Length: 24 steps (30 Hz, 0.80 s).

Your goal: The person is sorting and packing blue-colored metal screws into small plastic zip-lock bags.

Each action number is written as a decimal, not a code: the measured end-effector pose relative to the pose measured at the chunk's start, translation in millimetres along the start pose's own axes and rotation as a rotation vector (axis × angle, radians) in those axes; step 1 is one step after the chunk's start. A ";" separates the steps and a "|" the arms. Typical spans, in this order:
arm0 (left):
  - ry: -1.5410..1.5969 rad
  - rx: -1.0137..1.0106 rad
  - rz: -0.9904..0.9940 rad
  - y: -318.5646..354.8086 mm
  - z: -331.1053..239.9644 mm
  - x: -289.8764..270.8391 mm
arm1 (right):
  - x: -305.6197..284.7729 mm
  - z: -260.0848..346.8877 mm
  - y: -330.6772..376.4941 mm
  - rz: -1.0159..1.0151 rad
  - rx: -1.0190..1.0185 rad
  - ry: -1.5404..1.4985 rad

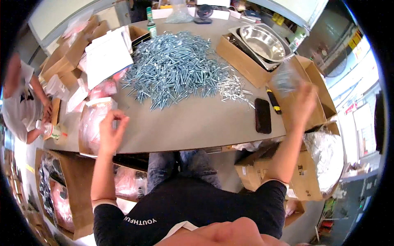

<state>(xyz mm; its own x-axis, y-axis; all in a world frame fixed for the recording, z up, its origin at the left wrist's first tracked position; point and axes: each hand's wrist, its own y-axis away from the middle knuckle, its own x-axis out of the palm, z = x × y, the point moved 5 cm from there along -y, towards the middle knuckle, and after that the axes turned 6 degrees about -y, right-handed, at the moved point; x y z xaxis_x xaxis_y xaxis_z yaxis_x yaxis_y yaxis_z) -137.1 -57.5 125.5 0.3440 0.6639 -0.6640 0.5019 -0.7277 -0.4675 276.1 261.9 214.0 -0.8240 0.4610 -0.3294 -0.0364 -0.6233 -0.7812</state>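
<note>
My right hand [305, 102] is closed on the top of a clear plastic bag [285, 78] with grey metal pieces, probably screws, in it. The bag is blurred and hangs beside an open cardboard box [305, 69] at the right. Thumb and forefinger curled together, my left hand [111, 133] hovers over the near edge of a shallow white box [84, 135] with pinkish plastic bags. Anything in that pinch is too small or hidden to make out. A large heap of long bluish-grey screws [172, 67] covers the table's middle, with a smaller pile of silvery screws [234, 88] at its right.
A black phone [263, 116] and a yellow-black utility knife [273, 100] lie at the right. Steel pans [262, 43] rest on a carton behind. Papers [107, 55], a green bottle [151, 24] and a webcam [203, 14] stand around the heap. Another person [24, 98] is at the left.
</note>
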 end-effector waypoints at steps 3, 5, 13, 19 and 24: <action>-0.223 -0.062 0.086 -9.4 32.2 -29.1 | -69.5 -100.8 -68.5 -0.209 -0.173 0.375; -0.434 -0.102 0.126 -0.9 80.5 -42.0 | -98.2 -188.6 -102.2 -0.146 0.098 0.672; -0.886 0.114 0.617 33.5 122.9 -37.4 | -26.9 -104.8 -20.1 0.205 -0.070 0.714; -0.562 -0.222 0.366 17.6 143.9 -47.9 | 81.8 -6.7 91.1 0.565 -0.062 -0.053; -0.492 -0.143 0.196 -18.0 143.3 -30.5 | 144.5 71.0 166.1 0.770 -0.270 -0.224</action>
<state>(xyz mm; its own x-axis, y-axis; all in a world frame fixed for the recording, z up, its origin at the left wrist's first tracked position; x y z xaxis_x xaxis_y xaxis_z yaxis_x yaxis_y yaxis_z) -270.3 -89.4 70.6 0.0477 0.3344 -0.9412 0.5806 -0.7760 -0.2463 110.9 180.1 74.3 -0.6569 -0.1843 -0.7311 0.6941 -0.5264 -0.4910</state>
